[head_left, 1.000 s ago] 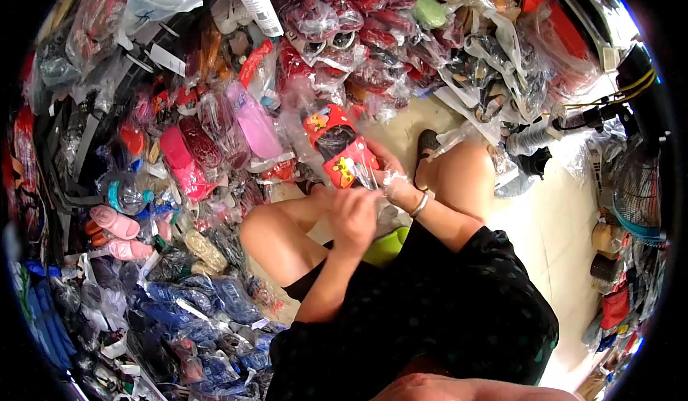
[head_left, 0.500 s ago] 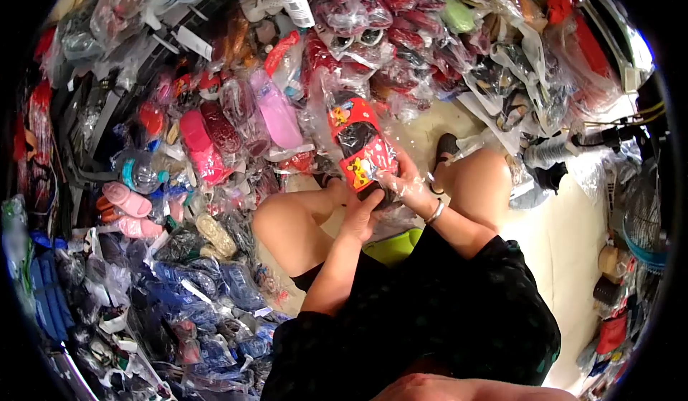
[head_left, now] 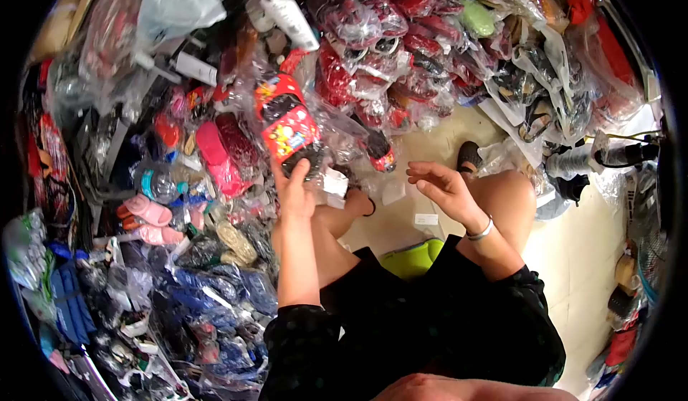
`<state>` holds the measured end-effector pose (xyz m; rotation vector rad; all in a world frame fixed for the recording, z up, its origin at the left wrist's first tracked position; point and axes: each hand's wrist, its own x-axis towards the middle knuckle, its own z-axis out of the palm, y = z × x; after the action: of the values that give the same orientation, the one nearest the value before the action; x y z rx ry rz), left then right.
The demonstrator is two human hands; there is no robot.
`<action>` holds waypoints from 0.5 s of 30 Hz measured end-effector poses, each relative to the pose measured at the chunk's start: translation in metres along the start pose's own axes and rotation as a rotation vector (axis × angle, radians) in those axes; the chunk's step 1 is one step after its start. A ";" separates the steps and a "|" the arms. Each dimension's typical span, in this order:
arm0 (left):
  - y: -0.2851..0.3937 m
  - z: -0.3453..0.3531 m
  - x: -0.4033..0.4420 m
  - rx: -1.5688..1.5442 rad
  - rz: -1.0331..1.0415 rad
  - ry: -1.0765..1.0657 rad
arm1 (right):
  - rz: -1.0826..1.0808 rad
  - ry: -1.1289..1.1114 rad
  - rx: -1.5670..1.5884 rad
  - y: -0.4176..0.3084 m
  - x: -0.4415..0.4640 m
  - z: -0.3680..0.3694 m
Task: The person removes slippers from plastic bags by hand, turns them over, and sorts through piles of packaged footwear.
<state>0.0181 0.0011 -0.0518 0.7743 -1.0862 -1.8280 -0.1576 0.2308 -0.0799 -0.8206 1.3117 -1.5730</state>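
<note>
My left hand [head_left: 295, 189] grips a pair of red slippers [head_left: 290, 127] by the dark lower end. Yellow cartoon figures decorate their straps, and clear plastic wraps them. They are held up over the pile on the left. My right hand [head_left: 450, 192] is apart from them, above the floor between my knees, fingers stretched and holding nothing. Near it lies a dark shoe with a red patterned part [head_left: 380, 151]. A white label [head_left: 426, 219] rests on the floor below.
Plastic-wrapped red shoes [head_left: 416, 39] are heaped at the back. Pink slippers [head_left: 215, 154], a water bottle [head_left: 154, 184] and blue wrapped shoes [head_left: 208, 293] crowd the left. A green seat [head_left: 412, 259] shows between my legs. A fan-like object stands at far right.
The slippers have moved left, carried by my left hand. My right hand has let go of them and drawn away to the right, opening. The floor label has come into sight.
</note>
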 end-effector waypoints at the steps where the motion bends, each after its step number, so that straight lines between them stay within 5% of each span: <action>1: 0.002 0.006 0.014 0.012 0.051 -0.013 | 0.008 0.052 0.075 -0.001 0.001 -0.002; 9: 0.010 0.079 0.181 -0.088 -0.015 -0.145 | 0.031 0.089 -0.125 -0.009 -0.003 -0.028; 11: 0.019 0.124 0.212 0.043 0.166 -0.182 | 0.043 0.104 -0.166 -0.016 0.001 -0.040; 15: 0.033 0.149 0.379 0.035 -0.048 -0.140 | 0.085 0.164 -0.160 -0.022 0.006 -0.063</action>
<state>-0.2626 -0.2899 0.0103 0.7062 -1.2017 -1.9315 -0.2212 0.2494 -0.0724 -0.7339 1.5865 -1.5080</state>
